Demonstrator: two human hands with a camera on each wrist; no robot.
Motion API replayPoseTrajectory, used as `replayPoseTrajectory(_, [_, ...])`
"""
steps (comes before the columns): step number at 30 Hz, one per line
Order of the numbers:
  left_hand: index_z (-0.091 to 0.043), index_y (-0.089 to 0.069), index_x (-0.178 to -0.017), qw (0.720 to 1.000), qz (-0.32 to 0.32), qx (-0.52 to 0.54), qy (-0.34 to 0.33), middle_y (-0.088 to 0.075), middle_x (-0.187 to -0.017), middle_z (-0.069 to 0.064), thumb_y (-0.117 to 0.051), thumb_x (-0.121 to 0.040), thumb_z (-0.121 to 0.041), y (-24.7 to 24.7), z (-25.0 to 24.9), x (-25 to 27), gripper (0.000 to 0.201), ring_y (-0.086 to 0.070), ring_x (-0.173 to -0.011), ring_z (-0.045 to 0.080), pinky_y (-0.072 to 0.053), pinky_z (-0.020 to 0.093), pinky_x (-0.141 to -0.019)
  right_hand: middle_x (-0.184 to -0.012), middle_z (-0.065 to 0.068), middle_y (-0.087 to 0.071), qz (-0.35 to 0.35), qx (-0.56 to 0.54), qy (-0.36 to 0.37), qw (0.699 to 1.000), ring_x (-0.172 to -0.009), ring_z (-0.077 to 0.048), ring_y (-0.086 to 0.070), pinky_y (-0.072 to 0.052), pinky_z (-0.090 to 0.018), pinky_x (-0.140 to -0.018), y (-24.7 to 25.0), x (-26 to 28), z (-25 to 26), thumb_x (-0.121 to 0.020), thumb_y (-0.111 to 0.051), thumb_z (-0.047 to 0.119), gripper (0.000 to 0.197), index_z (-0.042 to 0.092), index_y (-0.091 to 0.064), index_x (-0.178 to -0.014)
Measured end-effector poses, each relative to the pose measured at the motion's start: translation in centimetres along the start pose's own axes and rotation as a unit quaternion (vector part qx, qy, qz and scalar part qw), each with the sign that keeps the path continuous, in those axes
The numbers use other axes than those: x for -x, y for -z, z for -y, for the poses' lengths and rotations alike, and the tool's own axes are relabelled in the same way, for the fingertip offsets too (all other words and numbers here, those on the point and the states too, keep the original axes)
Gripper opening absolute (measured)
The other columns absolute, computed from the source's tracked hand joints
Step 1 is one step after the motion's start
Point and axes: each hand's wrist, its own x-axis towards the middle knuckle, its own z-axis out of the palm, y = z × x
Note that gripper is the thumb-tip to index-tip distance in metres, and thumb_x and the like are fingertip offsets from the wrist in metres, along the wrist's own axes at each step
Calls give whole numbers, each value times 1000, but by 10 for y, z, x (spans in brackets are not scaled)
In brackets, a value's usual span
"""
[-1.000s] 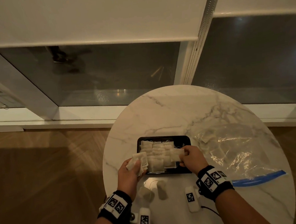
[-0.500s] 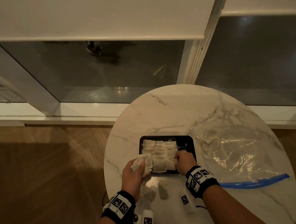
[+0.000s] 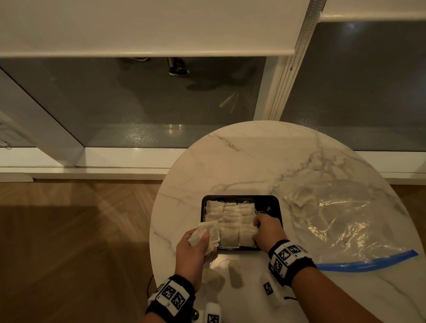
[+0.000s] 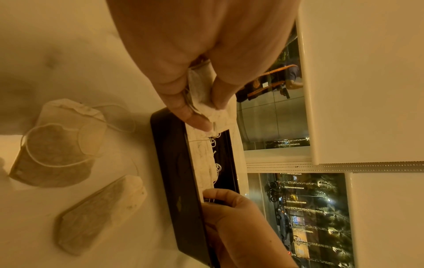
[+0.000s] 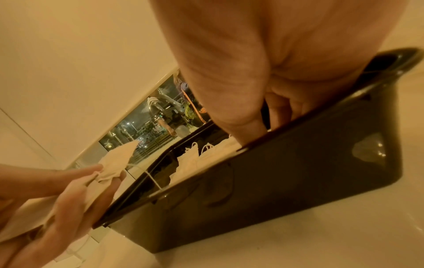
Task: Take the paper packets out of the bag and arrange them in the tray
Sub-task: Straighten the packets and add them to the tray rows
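While clutched left-handed, packets (image 3: 207, 232) beside tray (image 3: 264, 200)

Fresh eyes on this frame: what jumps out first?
The black tray at the table's near middle, packed with rows of pale paper packets. The left hand holds a bunch of packets at the tray's left edge; the right hand reaches into its near right corner. The clear bag lies to the right.

Dim warm indoor light, glare on the bag (image 3: 340, 218), blurred wide-angle wrist views.
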Motion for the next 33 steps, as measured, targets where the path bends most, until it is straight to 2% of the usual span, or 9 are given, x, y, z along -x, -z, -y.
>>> replayPoseTrajectory(2, [-9,-62,-114,1000,-1,-1,1,-69,-112,22,-61,-98,-9,0,0,0,16,-68,-99,36,-55,59,-91,-96,-9,-64,-12,-13,1,1000,-84,-22,-61,-52,-26,-70,0,0,-1,-76,-60,-2,26,21,-53,-85])
replayPoseTrajectory(6, [-7,-62,-114,1000,-5,-3,3,-68,-114,28,-61,-98,-9,-2,-1,1,16,-67,-97,41,-51,68,-90,-91,-7,-64,-16,-45,-2,999,-81,-20,-60,-48,-23,-69,-3,1,-4,-78,-63,-1,27,22,-55,-89])
replayPoseTrajectory(10, [-7,-62,-114,1000,-5,-4,4,-69,-113,24,-61,-98,-9,-2,-3,2,16,-68,-101,41,-53,64,-92,-87,-6,-64,-32,-60,4,998,-79,-20,-60,-52,-27,-70,-3,1,-4,-78,-60,-2,23,18,-59,-90])
replayPoseTrajectory(13, [-6,-61,-115,1000,0,-4,3,-68,-113,26,-59,-99,-9,-1,-4,3,17,-67,-94,36,-54,62,-92,-83,-4,-63,-42,-68,11,997,-78,-19,-60,-53,-29,-71,-2,2,-4,-76,-64,-1,22,16,-59,-89])
replayPoseTrajectory(15, [-6,-61,-115,1000,1,-4,4,-68,-113,25,-59,-99,-8,-1,-4,3,16,-67,-94,36,-54,61,-92,-91,-3,-62,-24,-55,17,998,-82,-18,-60,-54,-28,-73,-3,3,-3,-71,-72,5,31,20,-56,-92])
replayPoseTrajectory(17, [-7,-61,-113,1000,-3,-5,3,-68,-112,25,-59,-99,-8,-1,-3,3,15,-68,-95,37,-54,61,-91,-103,-3,-58,9,-22,23,999,-90,-20,-58,-55,-31,-80,-4,5,-1,-65,-83,13,47,24,-50,-97])
replayPoseTrajectory(20, [-8,-62,-114,1000,-9,-7,3,-69,-112,24,-60,-98,-9,-2,-3,3,16,-68,-103,42,-54,63,-90,-112,-4,-50,36,10,26,999,-93,-19,-52,-51,-30,-86,-5,6,2,-63,-90,20,61,26,-41,-100])
replayPoseTrajectory(26, [-7,-62,-116,1000,-10,-7,5,-70,-112,23,-60,-98,-9,-1,-1,1,18,-68,-104,41,-54,64,-90,-116,-6,-54,9,-10,38,999,-100,-21,-55,-51,-29,-87,-6,2,0,-64,-88,15,61,20,-46,-109])
replayPoseTrajectory(33, [-6,-62,-118,1000,-5,-14,0,-69,-113,23,-59,-99,-9,-2,-1,2,19,-66,-107,44,-54,62,-90,-116,-7,-56,-21,-27,46,998,-100,-21,-57,-53,-29,-87,-9,3,-1,-66,-84,11,59,22,-48,-112])
